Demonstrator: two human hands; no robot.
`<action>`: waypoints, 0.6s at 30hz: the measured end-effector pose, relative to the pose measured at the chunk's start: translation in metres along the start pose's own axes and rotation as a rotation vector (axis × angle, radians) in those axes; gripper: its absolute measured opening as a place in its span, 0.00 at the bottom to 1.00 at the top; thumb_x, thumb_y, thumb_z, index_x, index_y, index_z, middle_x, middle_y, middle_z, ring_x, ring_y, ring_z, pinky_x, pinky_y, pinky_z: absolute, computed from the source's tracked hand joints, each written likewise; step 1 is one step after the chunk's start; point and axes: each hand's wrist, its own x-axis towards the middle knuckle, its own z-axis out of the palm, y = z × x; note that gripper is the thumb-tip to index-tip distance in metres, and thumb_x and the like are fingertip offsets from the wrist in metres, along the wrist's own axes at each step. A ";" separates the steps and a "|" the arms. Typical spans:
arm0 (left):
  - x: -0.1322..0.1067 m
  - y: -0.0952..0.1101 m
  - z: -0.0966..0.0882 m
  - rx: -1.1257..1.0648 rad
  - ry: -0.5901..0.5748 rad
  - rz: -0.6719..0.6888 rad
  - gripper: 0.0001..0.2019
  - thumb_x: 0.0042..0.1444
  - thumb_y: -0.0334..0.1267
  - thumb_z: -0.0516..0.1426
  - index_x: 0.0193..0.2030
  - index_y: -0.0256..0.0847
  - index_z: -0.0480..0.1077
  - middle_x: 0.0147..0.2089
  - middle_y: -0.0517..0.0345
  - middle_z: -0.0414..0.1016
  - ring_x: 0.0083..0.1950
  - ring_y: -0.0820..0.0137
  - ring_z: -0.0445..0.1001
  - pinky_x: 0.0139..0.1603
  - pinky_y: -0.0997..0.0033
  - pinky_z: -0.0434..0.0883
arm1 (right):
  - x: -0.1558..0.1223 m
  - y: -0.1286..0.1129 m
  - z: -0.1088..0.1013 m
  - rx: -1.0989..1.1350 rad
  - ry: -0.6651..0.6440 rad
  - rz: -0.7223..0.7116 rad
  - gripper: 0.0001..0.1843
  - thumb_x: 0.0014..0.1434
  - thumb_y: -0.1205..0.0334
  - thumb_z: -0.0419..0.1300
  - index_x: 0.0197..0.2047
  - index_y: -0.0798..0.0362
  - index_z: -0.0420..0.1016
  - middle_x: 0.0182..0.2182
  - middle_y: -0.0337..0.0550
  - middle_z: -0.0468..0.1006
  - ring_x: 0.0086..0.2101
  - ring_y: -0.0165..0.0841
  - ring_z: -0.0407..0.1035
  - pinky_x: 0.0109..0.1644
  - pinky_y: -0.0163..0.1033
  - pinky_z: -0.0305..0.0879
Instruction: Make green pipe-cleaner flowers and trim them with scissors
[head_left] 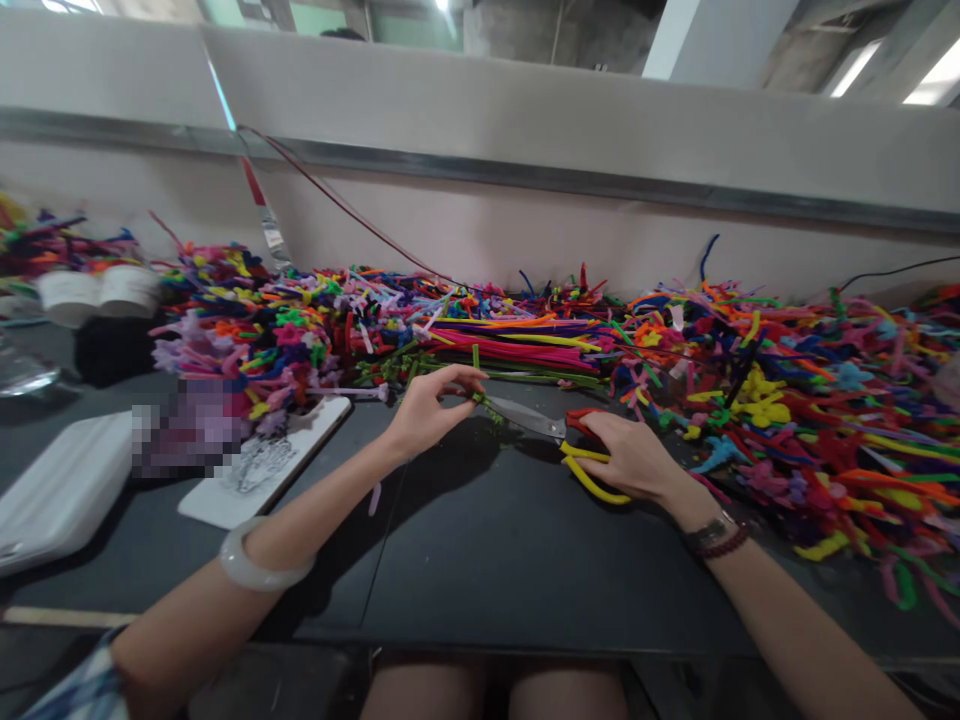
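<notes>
Right now the left hand (429,412) is pinching a short green pipe cleaner (480,403) between thumb and fingertips, while the right hand (628,458) is gripping yellow-handled scissors (541,425), blade tips reaching the green stem. Both hands are working above a dark tabletop (525,570) — heaps of multicoloured pipe cleaners (787,420) are lying just beyond them, and 1 pale bangle (266,556) is circling the left wrist.
</notes>
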 end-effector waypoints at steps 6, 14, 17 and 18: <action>0.000 -0.001 0.000 0.025 0.011 0.030 0.13 0.44 0.26 0.53 0.39 0.36 0.69 0.35 0.54 0.73 0.37 0.70 0.71 0.41 0.71 0.68 | 0.001 0.000 0.000 -0.010 -0.019 -0.008 0.19 0.51 0.53 0.55 0.42 0.56 0.66 0.39 0.49 0.74 0.39 0.39 0.69 0.39 0.39 0.65; 0.001 -0.001 0.000 0.001 0.010 -0.018 0.12 0.43 0.27 0.54 0.38 0.36 0.69 0.35 0.54 0.73 0.36 0.70 0.71 0.40 0.70 0.68 | 0.000 0.001 0.000 -0.022 0.022 -0.016 0.17 0.52 0.54 0.54 0.42 0.56 0.65 0.39 0.48 0.74 0.38 0.38 0.69 0.37 0.38 0.65; 0.002 -0.001 0.000 -0.127 -0.005 -0.120 0.12 0.43 0.30 0.56 0.38 0.36 0.69 0.36 0.53 0.72 0.37 0.70 0.70 0.40 0.70 0.68 | 0.000 0.003 0.000 -0.056 0.077 0.030 0.17 0.52 0.53 0.53 0.43 0.54 0.64 0.40 0.48 0.73 0.39 0.38 0.68 0.36 0.38 0.65; 0.003 -0.001 -0.001 -0.206 -0.014 -0.175 0.12 0.43 0.32 0.57 0.38 0.36 0.69 0.35 0.54 0.71 0.37 0.71 0.70 0.39 0.71 0.69 | 0.000 0.004 0.000 -0.065 0.096 0.044 0.18 0.52 0.52 0.53 0.43 0.54 0.64 0.41 0.48 0.72 0.40 0.39 0.67 0.36 0.38 0.65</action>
